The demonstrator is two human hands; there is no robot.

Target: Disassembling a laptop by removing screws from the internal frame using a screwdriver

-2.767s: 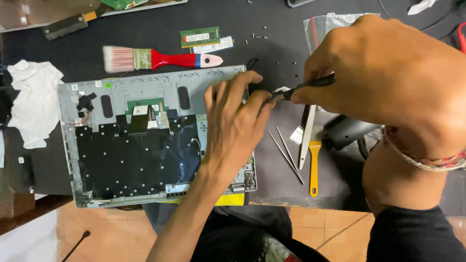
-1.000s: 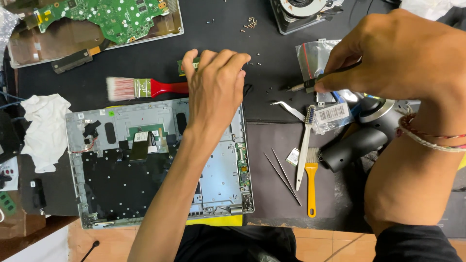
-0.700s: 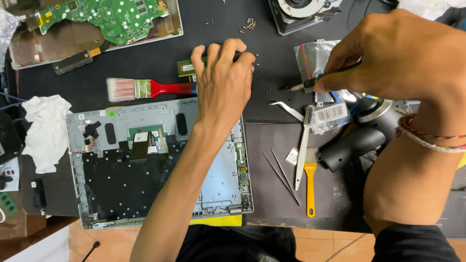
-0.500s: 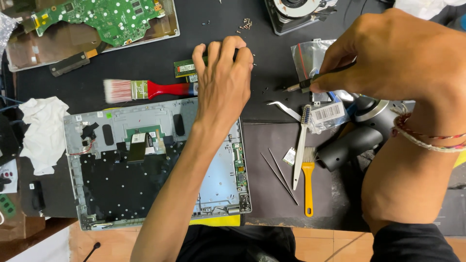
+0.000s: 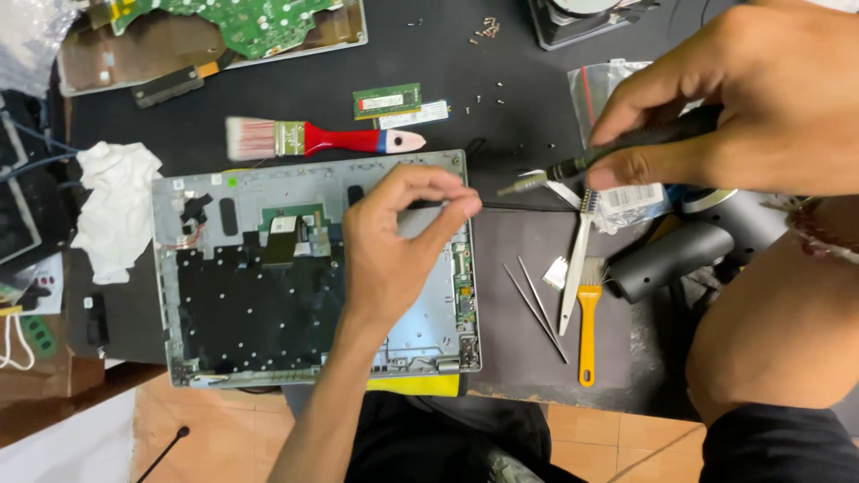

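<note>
My left hand (image 5: 394,241) pinches thumb to fingertips above the laptop chassis (image 5: 313,277); at two o'clock, my right hand (image 5: 761,98) grips a screwdriver (image 5: 617,152).

Both hands, the left hand (image 5: 398,246) and the right hand (image 5: 752,98), are bare, with bare forearms. A thin braided wristband (image 5: 819,237) circles the right wrist. A black short sleeve (image 5: 778,443) covers the right upper arm.

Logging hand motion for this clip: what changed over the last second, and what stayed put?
The left hand drew back from the mat near the green memory module to above the laptop chassis, fingertips pinched; whether it holds anything is unclear. The right hand keeps gripping the screwdriver. Paintbrush, tweezers unmoved.
</note>
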